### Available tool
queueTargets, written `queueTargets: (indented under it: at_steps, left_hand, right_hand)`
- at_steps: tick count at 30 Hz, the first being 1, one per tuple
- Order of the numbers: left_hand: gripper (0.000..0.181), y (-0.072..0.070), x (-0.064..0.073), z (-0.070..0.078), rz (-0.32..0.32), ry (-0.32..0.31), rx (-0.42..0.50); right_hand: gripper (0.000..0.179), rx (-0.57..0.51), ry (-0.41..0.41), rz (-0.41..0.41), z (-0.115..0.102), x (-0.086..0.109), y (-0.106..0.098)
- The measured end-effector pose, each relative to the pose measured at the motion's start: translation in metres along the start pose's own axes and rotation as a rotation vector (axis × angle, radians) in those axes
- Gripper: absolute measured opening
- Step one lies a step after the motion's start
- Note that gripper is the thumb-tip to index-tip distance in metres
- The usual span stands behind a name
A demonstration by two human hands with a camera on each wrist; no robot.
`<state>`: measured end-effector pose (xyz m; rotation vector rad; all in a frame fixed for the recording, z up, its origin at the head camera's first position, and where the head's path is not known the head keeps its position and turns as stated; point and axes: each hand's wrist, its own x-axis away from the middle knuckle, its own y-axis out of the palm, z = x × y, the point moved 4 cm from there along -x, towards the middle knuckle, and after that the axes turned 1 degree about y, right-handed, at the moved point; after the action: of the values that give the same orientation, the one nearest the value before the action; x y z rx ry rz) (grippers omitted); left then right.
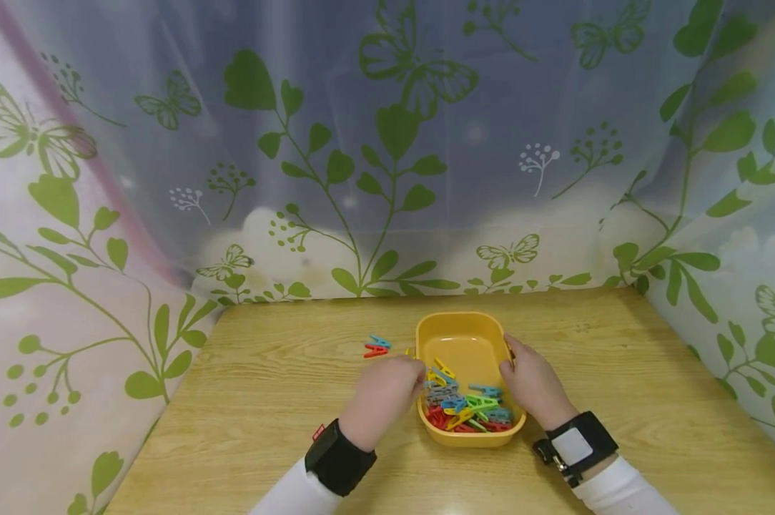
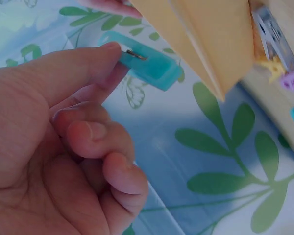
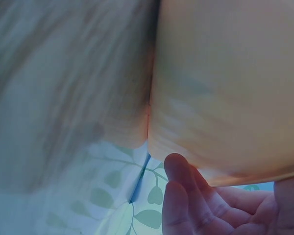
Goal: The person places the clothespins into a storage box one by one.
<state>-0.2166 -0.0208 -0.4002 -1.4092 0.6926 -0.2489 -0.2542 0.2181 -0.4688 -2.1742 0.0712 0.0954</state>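
A yellow plastic basin [image 1: 472,439] stands on the table, holding several clothespins [image 1: 467,413] in red, yellow, green, blue and grey, heaped toward its near end. My left hand [image 1: 384,393] is at the basin's left rim. Between thumb and index finger it pinches a teal clothespin [image 2: 162,77] with a metal spring; the other fingers are curled in toward the palm. On the opposite side my right hand [image 1: 537,386] grips the basin's right rim, thumb at the inside. From the right wrist, its fingers [image 3: 179,169] show against the basin's outer wall [image 3: 225,107].
Left of the basin, a blue clothespin [image 1: 379,341] and a red clothespin [image 1: 375,351] lie on the wooden table [image 1: 265,400]. A bit of yellow shows by the left rim. A curtain [image 1: 490,164] with leaves and butterflies closes off the back and sides.
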Motion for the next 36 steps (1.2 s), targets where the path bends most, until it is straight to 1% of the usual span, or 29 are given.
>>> queueTargets:
  at_steps: [3, 6, 11, 14, 19, 25, 31, 36]
  left_hand:
    - [0.022, 0.007, -0.003, 0.009, -0.029, 0.002, 0.031]
    - [0.026, 0.012, -0.005, 0.018, -0.044, 0.030, 0.054]
    - [0.027, 0.017, -0.006, 0.030, -0.011, 0.100, 0.045]
    - [0.027, 0.021, -0.008, 0.035, 0.007, 0.121, 0.016]
    - [0.031, 0.027, -0.010, 0.039, -0.006, 0.137, 0.015]
    - [0.028, 0.030, -0.010, 0.042, -0.005, 0.153, 0.022]
    - [0.031, 0.034, -0.010, 0.043, -0.017, 0.157, 0.059]
    - [0.033, 0.038, -0.009, 0.043, -0.025, 0.157, 0.065]
  right_hand:
    - [0.056, -0.001, 0.002, -0.004, -0.001, 0.001, 0.000]
    - [0.056, -0.003, 0.003, -0.004, -0.001, 0.002, 0.000]
    - [0.056, -0.008, 0.002, -0.002, 0.000, 0.002, 0.001]
    - [0.056, -0.009, 0.004, -0.004, 0.000, 0.002, 0.001]
    - [0.056, 0.001, 0.002, 0.001, 0.000, 0.002, 0.000]
    - [0.057, 0.008, 0.000, 0.000, 0.000, 0.001, 0.000]
    - [0.057, 0.010, -0.006, 0.003, 0.001, 0.000, 0.000]
    - [0.057, 0.012, -0.008, 0.002, 0.001, 0.000, 0.000]
